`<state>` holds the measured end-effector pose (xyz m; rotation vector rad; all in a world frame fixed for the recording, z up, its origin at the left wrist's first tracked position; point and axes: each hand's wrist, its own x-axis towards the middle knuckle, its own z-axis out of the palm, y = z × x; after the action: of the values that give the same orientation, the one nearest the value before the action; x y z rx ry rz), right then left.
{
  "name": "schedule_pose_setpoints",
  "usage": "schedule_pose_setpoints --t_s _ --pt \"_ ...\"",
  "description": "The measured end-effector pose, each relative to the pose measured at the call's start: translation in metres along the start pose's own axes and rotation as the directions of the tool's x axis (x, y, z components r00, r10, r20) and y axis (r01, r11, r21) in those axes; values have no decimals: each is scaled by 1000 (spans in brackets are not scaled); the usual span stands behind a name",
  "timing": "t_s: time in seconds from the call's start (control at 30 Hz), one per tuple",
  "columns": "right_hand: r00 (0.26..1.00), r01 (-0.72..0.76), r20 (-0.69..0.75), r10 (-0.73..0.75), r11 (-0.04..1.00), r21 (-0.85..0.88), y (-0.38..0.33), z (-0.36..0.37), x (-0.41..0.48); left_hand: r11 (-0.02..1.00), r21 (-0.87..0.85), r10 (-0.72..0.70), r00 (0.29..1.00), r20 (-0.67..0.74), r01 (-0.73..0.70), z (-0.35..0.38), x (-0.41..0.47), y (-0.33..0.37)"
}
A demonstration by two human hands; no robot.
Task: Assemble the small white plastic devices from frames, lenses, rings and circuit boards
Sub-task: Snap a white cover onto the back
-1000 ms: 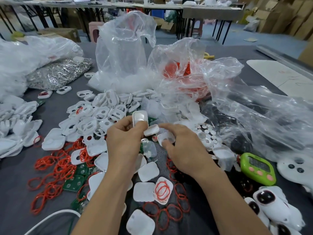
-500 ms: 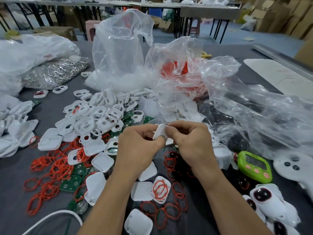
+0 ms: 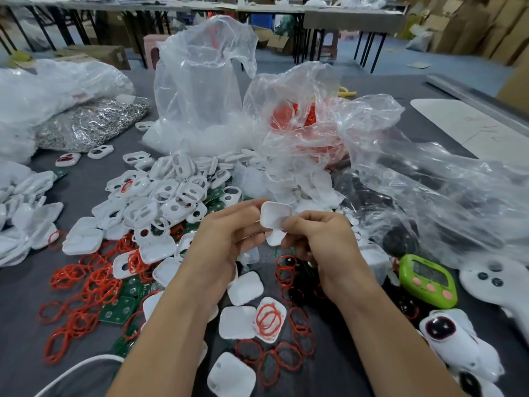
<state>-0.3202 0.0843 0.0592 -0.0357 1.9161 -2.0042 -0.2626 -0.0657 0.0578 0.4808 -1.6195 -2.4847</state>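
**Base:** Biggest first. What carries it all?

**Me:** Grey desk (image 3: 20,293), seen from the head view. The far half is under clear plastic bags (image 3: 200,81). One stands upright at far centre, one showing red through it sits just to its right, and a third sprawls toward the right edge.

**Base:** Parts?

**Me:** A heap of white frames (image 3: 171,193) lies left of centre, touching the bags. Loose red rings (image 3: 86,285) are scattered toward the near left corner, with green circuit boards (image 3: 118,309) among them. More rings lie along the near edge, around some flat white covers (image 3: 237,322). A green timer (image 3: 426,282) sits near the right edge.

**Base:** Grips?

**Me:** The left grip (image 3: 229,233) and right grip (image 3: 320,239) meet above the desk's middle, just in front of the frame heap. Both are pinching one white shell (image 3: 274,214), its hollow side toward me. The left thumb and fingers are at its left edge, and the right fingers curl onto its right edge.

**Base:** Anything smaller?

**Me:** A second white piece (image 3: 274,236) sits just under the shell, between the two grips. I cannot tell which one holds it.
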Motion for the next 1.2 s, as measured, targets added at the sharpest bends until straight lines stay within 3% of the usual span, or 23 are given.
schedule_pose_setpoints --t_s 0.17,0.37,0.47,0.53,0.57,0.63,0.7,0.73,0.8,0.87,0.9,0.97,1.03,1.1,1.2 --pt "999 -33 31 33 999 6 4 1 3 989 44 136 982 128 -142 -4 -2 0" --pt "973 -42 225 49 998 -37 2 0 0 996 -40 89 979 183 -83 -6 -1 -2" --pt "993 99 72 -90 987 -130 -1 -4 1 983 -185 40 979 198 -3 -10 1 -1" --pt "956 216 -103 -276 896 -389 -1 -14 5 965 -256 0 979 203 53 -11 2 1" --pt "928 236 -144 -345 840 -488 -1 -20 7 956 -284 -15 978 207 75 -12 2 2" --pt "915 246 -157 -372 821 -515 -1 -26 8 950 -303 -19 983 183 75 -10 2 2" --pt "914 246 -143 -379 800 -547 1 -29 8 987 -144 72 997 19 -69 -8 1 -3" --pt "911 249 -116 -397 751 -611 1 -29 7 982 79 179 975 -129 -170 -10 3 -6" --pt "913 266 -33 -407 654 -709 1 -26 6 828 497 442 848 -293 -260 -13 4 -11" --pt "921 310 77 -381 600 -738 3 -17 3 650 709 573 789 -222 -273 -15 4 -14" --pt "922 330 122 -368 577 -747 5 -11 2 565 781 582 800 -147 -268 -14 4 -15" --pt "919 349 159 -360 557 -754 7 0 2 455 856 493 870 -10 -248 -10 2 -18" --pt "907 362 136 -399 572 -736 5 6 4 462 854 471 882 -7 -240 -7 1 -20" --pt "884 385 110 -454 575 -722 -2 16 10 535 814 569 808 -150 -226 -8 0 -15" --pt "884 435 182 -431 612 -661 -13 54 24 703 690 626 612 -483 -174 -19 0 -2"
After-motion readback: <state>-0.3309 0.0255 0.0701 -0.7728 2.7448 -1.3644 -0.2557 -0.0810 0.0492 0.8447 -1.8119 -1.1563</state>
